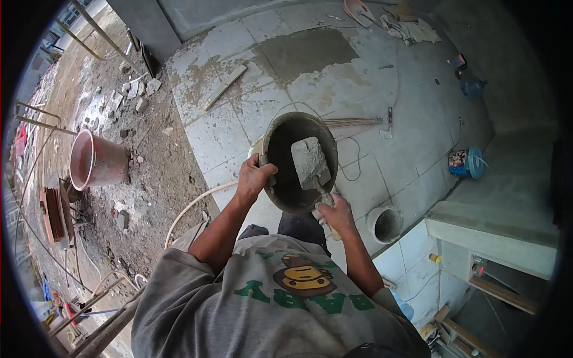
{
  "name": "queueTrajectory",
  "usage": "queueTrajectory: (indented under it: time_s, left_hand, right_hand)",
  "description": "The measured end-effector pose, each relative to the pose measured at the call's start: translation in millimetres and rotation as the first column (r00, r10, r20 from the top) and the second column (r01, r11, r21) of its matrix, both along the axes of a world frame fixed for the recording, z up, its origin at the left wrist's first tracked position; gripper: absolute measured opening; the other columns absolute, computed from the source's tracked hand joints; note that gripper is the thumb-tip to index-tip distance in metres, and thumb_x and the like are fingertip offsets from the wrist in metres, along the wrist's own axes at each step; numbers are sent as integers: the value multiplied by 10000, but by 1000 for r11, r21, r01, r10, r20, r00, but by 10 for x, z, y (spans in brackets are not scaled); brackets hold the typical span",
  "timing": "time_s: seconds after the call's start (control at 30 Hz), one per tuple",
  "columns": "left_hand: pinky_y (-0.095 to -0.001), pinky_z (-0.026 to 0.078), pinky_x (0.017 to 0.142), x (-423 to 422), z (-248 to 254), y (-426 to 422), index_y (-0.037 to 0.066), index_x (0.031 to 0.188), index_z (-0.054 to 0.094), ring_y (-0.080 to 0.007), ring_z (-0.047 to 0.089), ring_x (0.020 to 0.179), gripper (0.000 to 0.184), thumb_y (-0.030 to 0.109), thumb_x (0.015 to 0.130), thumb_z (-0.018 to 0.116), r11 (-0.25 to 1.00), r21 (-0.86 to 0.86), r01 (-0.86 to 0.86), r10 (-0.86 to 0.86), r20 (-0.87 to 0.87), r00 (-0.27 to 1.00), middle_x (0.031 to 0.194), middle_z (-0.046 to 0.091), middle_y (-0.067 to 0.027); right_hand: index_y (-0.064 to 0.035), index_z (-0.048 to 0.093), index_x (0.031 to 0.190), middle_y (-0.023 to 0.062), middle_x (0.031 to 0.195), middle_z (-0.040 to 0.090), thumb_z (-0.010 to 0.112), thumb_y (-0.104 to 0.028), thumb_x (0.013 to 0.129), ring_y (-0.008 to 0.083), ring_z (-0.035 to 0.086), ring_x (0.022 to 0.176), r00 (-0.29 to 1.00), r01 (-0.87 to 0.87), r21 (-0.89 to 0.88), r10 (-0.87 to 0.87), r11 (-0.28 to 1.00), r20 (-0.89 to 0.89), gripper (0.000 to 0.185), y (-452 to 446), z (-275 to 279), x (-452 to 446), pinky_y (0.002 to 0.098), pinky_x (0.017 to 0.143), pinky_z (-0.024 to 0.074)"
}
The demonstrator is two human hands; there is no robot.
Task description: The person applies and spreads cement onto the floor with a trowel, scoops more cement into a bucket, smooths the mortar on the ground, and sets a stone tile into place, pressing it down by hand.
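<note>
My left hand (255,177) is closed on the left rim of a dark, round bucket (276,142), with the thumb over the edge. A small grey piece shows by that thumb; I cannot make out what it is. My right hand (335,213) grips the wooden handle of a trowel (323,194) at the bucket's near right edge. The trowel blade points away from me over the bucket's mouth. A lump of grey mortar (310,160) covers most of the blade. Shadow hides much of the bucket's inside.
Pale floor tiles (218,143) lie ahead, with a wet patch (316,53) and a wooden strip (225,87). A reddish bucket (98,160) stands on rubble at left. A mortar-stained pail (385,225) and a blue tub (467,163) stand at right. A hose (197,203) curves leftward.
</note>
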State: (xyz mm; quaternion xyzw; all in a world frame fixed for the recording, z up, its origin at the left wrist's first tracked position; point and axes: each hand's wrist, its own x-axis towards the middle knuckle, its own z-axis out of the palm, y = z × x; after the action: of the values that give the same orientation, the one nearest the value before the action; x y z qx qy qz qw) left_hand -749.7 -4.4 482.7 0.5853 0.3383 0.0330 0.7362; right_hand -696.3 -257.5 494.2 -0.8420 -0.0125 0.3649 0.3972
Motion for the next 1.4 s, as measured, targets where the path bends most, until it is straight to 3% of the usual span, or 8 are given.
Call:
queueTrajectory:
  time_s: [0.07,0.13,0.17,0.43,0.6,0.9,1.27,1.4]
  left_hand:
    - [-297,461,532,581,-76,136,12,838,610,-133,565,573,178,116,706,666,999,37,-26,26,-6,1000,676,601,-44]
    - [-292,459,521,1055,-56,155,17,833,607,-135,561,561,165,111,711,666,995,29,-99,99,-11,995,676,603,-44]
    - [-292,459,521,1314,-53,224,17,833,607,-135,561,561,165,111,711,666,994,21,-105,106,-18,994,676,603,-44]
    - [-254,462,599,3082,93,759,29,918,629,-104,566,624,178,65,744,642,967,-126,-222,228,36,973,759,626,-21]
    - [-262,472,551,4141,-303,1238,4,914,618,-110,571,594,207,91,731,660,948,-164,-272,287,75,955,757,632,-28]
    - [-273,476,573,5549,-660,2250,-14,856,613,-128,590,609,219,134,706,670,887,10,-462,456,-179,872,706,628,-61]
    - [-277,474,618,5391,-1256,2507,6,928,613,-130,567,653,216,113,744,650,492,265,-829,855,-329,402,799,621,-46]
    - [-293,462,554,5464,-1606,2153,4,832,591,-150,551,557,162,118,735,652,146,347,-926,975,-211,74,699,586,-58]
  right_hand:
    - [36,606,974,165,752,656,679,-310,760,264,656,611,999,-35,28,35,999,10,414,163,-59,698,377,628,519]
    - [49,600,1041,248,874,669,680,-326,750,371,671,817,975,-164,-71,173,984,140,482,296,-88,1248,416,757,515]
    - [58,587,1101,301,980,648,681,-338,745,431,624,972,981,-179,-65,182,982,59,541,337,-61,1580,438,846,487]
    - [57,594,1015,280,899,649,686,-329,741,420,636,883,929,-313,-142,333,939,159,482,962,90,3734,443,794,489]
    - [43,591,978,231,816,645,693,-282,747,403,630,796,915,-374,-109,386,921,119,412,1557,10,4915,442,741,479]
    - [17,581,858,228,752,635,696,-277,745,391,628,734,838,-475,-179,505,861,208,335,2566,-234,7067,437,688,481]
    - [38,602,1058,280,931,648,669,-305,708,435,619,936,645,-692,-337,757,638,108,494,3619,-1657,9129,467,819,486]
    - [45,597,1055,280,936,649,667,-305,702,449,616,921,503,-825,-265,862,500,60,502,3817,-2624,9732,466,817,488]
